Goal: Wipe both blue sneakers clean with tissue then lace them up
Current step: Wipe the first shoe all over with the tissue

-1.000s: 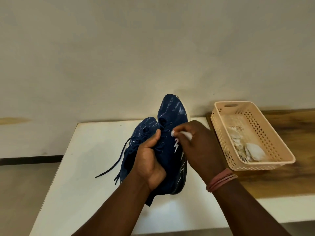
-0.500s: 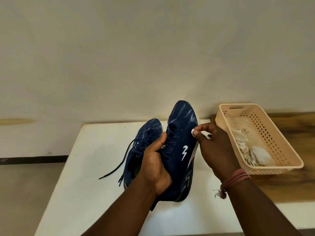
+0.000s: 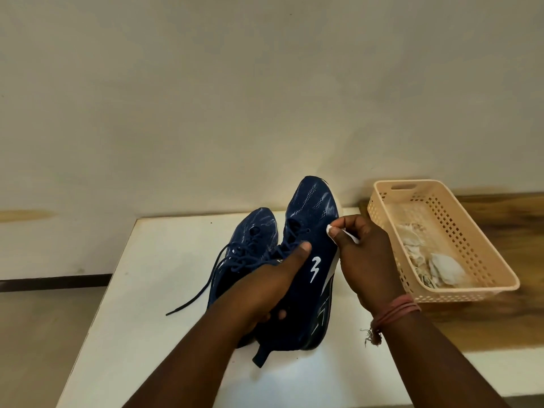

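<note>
Mid-frame, our left hand (image 3: 265, 287) grips the raised sneaker (image 3: 309, 240) by the collar, thumb on the laces, tilting its side toward us for wiping. Right hand (image 3: 368, 260) pinches the tissue (image 3: 331, 229) against the upper. Second sneaker (image 3: 250, 234) lies on the table (image 3: 147, 290) left of it, laces loose. Basket (image 3: 477, 290) of used tissue sits right.

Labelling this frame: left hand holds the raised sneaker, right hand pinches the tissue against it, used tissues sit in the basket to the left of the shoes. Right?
One thing is off: the basket with the used tissues sits to the right of the shoes, not the left, as the head view shows. The rest holds: the left hand holds the raised sneaker, and the right hand pinches the tissue against it.
</note>
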